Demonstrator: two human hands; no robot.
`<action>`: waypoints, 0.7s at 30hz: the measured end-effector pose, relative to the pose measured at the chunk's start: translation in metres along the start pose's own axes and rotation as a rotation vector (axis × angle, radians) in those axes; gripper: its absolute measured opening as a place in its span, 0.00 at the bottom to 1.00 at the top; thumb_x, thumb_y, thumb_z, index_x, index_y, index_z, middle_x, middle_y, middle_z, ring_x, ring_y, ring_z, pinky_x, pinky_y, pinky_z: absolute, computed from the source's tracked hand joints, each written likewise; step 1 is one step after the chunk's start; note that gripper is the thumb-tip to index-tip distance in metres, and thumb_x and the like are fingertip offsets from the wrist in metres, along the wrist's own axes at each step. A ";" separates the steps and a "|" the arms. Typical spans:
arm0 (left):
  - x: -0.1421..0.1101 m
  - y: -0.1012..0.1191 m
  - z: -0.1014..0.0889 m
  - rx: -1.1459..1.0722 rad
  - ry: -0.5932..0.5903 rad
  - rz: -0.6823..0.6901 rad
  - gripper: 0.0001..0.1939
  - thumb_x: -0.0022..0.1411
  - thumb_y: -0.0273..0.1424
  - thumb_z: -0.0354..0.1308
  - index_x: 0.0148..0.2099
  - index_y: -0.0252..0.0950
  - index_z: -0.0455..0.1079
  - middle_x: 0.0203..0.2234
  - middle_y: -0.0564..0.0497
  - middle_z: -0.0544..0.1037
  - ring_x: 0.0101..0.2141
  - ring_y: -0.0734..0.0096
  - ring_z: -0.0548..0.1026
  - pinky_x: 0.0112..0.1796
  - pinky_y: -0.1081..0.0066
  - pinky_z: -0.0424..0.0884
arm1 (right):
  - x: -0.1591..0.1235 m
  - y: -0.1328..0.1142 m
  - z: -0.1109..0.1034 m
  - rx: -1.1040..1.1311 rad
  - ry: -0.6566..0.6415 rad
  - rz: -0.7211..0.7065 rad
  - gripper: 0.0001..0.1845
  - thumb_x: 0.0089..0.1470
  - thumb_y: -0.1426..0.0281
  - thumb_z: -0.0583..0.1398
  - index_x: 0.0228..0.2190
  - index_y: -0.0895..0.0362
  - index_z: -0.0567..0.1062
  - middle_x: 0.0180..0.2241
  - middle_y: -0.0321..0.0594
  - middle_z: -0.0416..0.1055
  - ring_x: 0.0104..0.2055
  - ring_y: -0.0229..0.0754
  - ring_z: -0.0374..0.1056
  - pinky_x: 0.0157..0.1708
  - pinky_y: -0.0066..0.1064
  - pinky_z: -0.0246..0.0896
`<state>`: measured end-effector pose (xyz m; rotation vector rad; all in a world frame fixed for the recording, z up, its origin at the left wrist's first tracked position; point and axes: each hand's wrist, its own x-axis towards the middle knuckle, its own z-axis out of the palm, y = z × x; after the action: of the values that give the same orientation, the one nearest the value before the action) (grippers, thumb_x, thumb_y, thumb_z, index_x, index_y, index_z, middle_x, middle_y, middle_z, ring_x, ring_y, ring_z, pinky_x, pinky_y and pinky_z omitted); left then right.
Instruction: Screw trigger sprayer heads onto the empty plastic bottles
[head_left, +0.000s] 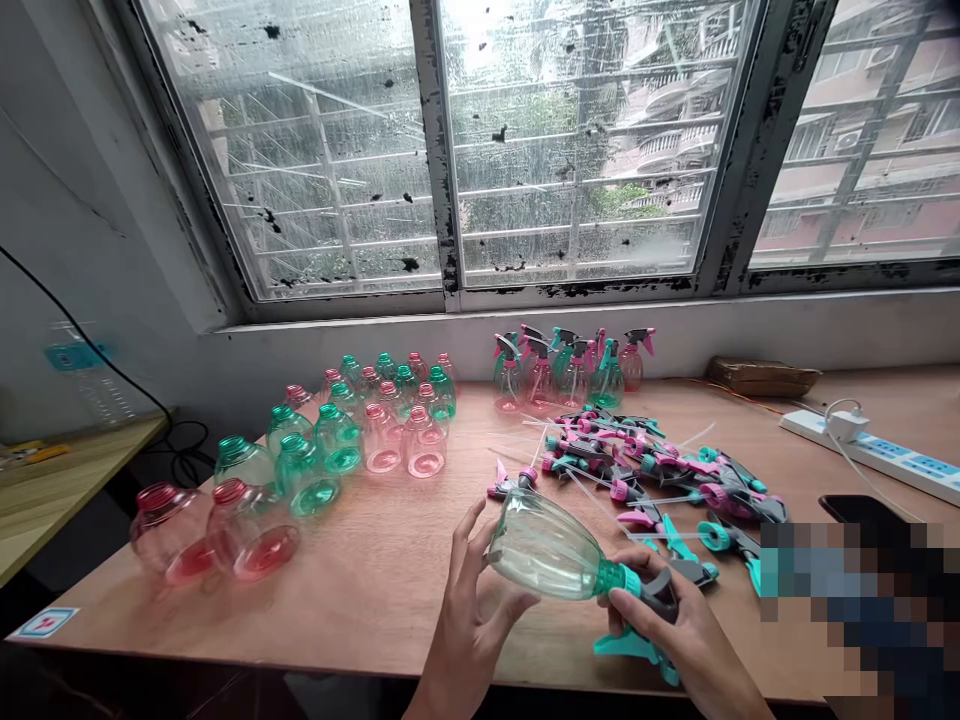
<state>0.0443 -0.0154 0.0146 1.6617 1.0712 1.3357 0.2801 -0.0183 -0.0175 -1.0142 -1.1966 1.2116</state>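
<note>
A clear green spray bottle (551, 550) lies tilted on its side above the table's front, its base to the left. My right hand (667, 620) grips it at the neck, thumb on the turquoise collar of the grey and turquoise trigger sprayer (634, 650). Around the base, my left hand (472, 600) is cupped with fingers and thumb apart; whether it touches the bottle I cannot tell. Just beyond lies a heap of loose trigger sprayers (645, 460), pink, turquoise and grey, with thin dip tubes.
Rows of uncapped pink bottles (251, 535) and green bottles (307, 475) stand on the left. Several bottles with sprayers fitted (574, 375) stand by the window wall. To the right are a white power strip (892, 455), a phone (862, 508) and a brown block (761, 377).
</note>
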 end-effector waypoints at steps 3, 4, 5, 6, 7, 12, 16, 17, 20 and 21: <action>-0.001 -0.001 0.000 -0.003 -0.010 -0.016 0.29 0.66 0.37 0.63 0.66 0.53 0.61 0.69 0.48 0.56 0.64 0.49 0.64 0.61 0.54 0.66 | 0.001 0.000 -0.001 0.021 0.003 -0.004 0.20 0.54 0.55 0.68 0.41 0.55 0.73 0.22 0.35 0.77 0.27 0.44 0.71 0.30 0.33 0.67; -0.001 -0.002 0.000 -0.004 -0.027 -0.022 0.30 0.66 0.37 0.63 0.67 0.52 0.60 0.67 0.47 0.59 0.64 0.49 0.65 0.61 0.55 0.67 | 0.001 -0.001 0.000 0.014 -0.004 -0.001 0.20 0.54 0.55 0.68 0.41 0.54 0.73 0.22 0.35 0.77 0.28 0.44 0.71 0.30 0.33 0.67; -0.001 -0.004 -0.001 -0.004 -0.045 -0.025 0.31 0.65 0.37 0.64 0.67 0.51 0.60 0.66 0.46 0.61 0.64 0.49 0.65 0.60 0.55 0.67 | 0.001 -0.001 0.000 0.002 -0.012 0.003 0.20 0.55 0.55 0.68 0.41 0.54 0.73 0.22 0.35 0.77 0.28 0.44 0.72 0.31 0.33 0.67; -0.001 -0.006 -0.001 -0.001 -0.056 -0.024 0.32 0.65 0.38 0.65 0.67 0.51 0.58 0.65 0.45 0.63 0.64 0.49 0.65 0.60 0.55 0.67 | 0.001 -0.001 0.001 -0.014 -0.021 0.006 0.20 0.55 0.55 0.68 0.41 0.54 0.73 0.23 0.34 0.76 0.28 0.44 0.72 0.32 0.34 0.67; -0.001 -0.008 -0.001 0.003 -0.061 -0.022 0.33 0.64 0.39 0.66 0.67 0.50 0.57 0.64 0.45 0.64 0.64 0.49 0.65 0.61 0.55 0.66 | 0.001 -0.001 0.001 -0.031 -0.030 0.008 0.19 0.55 0.55 0.68 0.41 0.54 0.73 0.23 0.34 0.76 0.28 0.44 0.72 0.32 0.34 0.67; 0.000 -0.013 0.000 -0.001 -0.032 -0.015 0.34 0.64 0.42 0.64 0.67 0.49 0.55 0.61 0.44 0.68 0.63 0.49 0.65 0.63 0.50 0.62 | 0.001 0.000 0.002 -0.085 -0.058 0.013 0.20 0.53 0.55 0.69 0.40 0.54 0.73 0.23 0.33 0.76 0.28 0.44 0.71 0.31 0.33 0.66; 0.001 -0.011 -0.001 0.085 -0.006 0.022 0.32 0.64 0.41 0.65 0.67 0.51 0.58 0.65 0.46 0.63 0.67 0.48 0.59 0.65 0.49 0.56 | 0.001 -0.002 0.002 -0.080 -0.068 0.019 0.19 0.55 0.55 0.68 0.40 0.53 0.73 0.23 0.32 0.76 0.28 0.43 0.71 0.32 0.32 0.65; 0.001 -0.011 -0.001 0.103 0.000 0.031 0.32 0.64 0.41 0.65 0.66 0.52 0.59 0.66 0.47 0.62 0.67 0.49 0.58 0.65 0.49 0.55 | 0.001 -0.002 0.002 -0.075 -0.069 0.017 0.18 0.55 0.55 0.67 0.40 0.53 0.72 0.23 0.33 0.76 0.29 0.43 0.71 0.33 0.32 0.65; 0.002 -0.011 -0.001 0.099 -0.006 0.033 0.31 0.65 0.40 0.65 0.66 0.54 0.59 0.64 0.48 0.64 0.64 0.49 0.62 0.64 0.49 0.58 | 0.001 -0.003 0.001 -0.063 -0.055 0.012 0.18 0.56 0.55 0.67 0.41 0.53 0.72 0.23 0.33 0.77 0.29 0.43 0.71 0.33 0.33 0.65; 0.002 -0.011 -0.001 0.095 -0.012 0.031 0.31 0.65 0.39 0.65 0.66 0.54 0.58 0.64 0.48 0.64 0.64 0.50 0.64 0.64 0.49 0.58 | 0.001 -0.002 0.000 -0.054 -0.051 0.012 0.19 0.56 0.55 0.67 0.42 0.53 0.72 0.23 0.33 0.77 0.29 0.43 0.72 0.33 0.33 0.65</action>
<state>0.0413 -0.0091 0.0055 1.7595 1.1218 1.3110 0.2799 -0.0174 -0.0152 -1.0372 -1.2707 1.2266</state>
